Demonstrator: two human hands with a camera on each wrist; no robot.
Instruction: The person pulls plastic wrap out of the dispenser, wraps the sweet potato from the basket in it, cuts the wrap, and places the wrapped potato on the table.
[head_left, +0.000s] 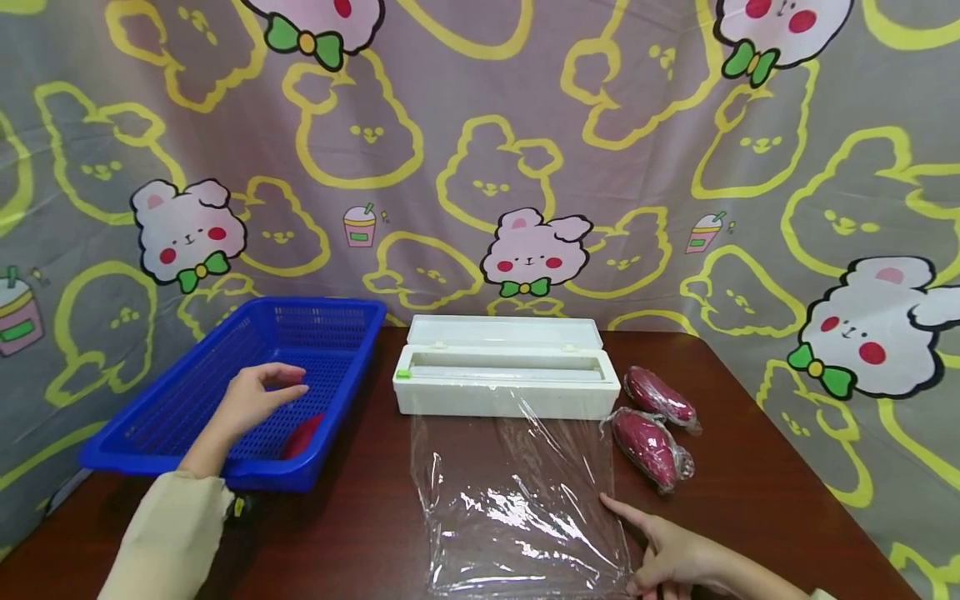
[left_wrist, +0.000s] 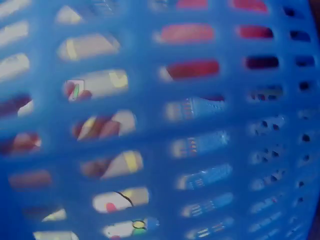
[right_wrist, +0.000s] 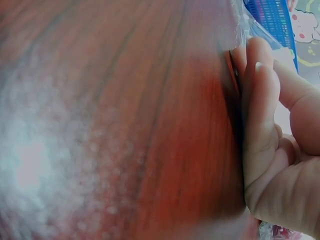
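Observation:
My left hand (head_left: 258,397) is held over the blue plastic basket (head_left: 352,400), thumb and fingers apart with nothing between them. A red item (head_left: 303,435), partly hidden by the rim, lies in the basket near that hand. The left wrist view shows only the blurred basket lattice (left_wrist: 150,142). A sheet of clear plastic wrap (head_left: 517,508) lies pulled out over the table. At its near right corner my right hand (head_left: 678,554) pinches the edge, one finger stretched along the side. In the right wrist view, the right hand's fingers (right_wrist: 262,95) are close to the tabletop.
The white wrap dispenser box (head_left: 506,400) stands at the back with its lid raised and a green slider at its left end. To its right lie two wrapped dark-red vegetables (head_left: 648,446) (head_left: 660,396). A patterned curtain (head_left: 450,167) hangs behind the brown table (head_left: 780,467).

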